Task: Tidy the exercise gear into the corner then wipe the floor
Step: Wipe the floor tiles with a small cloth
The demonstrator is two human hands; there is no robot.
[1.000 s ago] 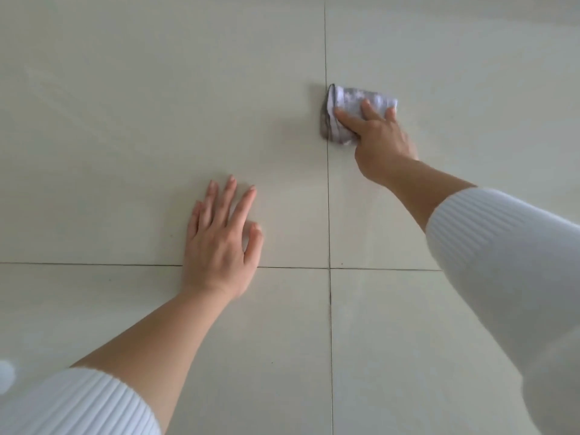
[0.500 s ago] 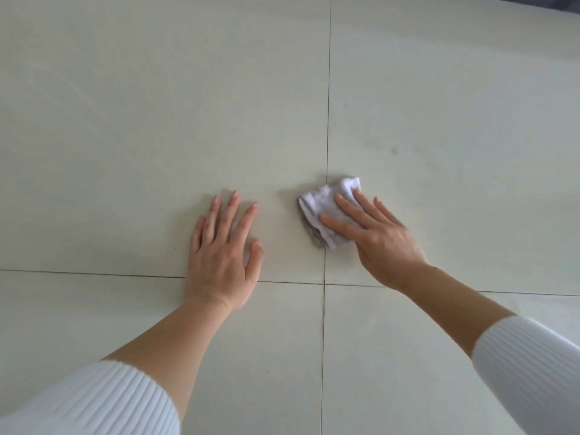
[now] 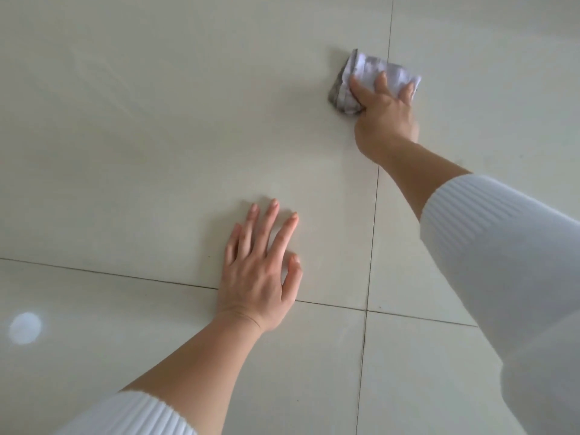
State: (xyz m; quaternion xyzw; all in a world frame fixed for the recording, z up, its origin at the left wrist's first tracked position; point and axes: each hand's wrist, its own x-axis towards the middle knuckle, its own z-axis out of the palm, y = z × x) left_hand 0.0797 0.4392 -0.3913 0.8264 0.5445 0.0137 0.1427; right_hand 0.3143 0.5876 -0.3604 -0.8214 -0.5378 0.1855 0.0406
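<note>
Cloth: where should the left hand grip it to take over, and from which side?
Probably the bunched left edge of the cloth, pinched from the left: it stands thick off the floor, while the right hand presses down the near part.

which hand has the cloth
The right hand, stretched far forward, presses the crumpled cloth onto the floor; the left hand lies flat on bare floor, fingers spread, holding nothing.
</note>
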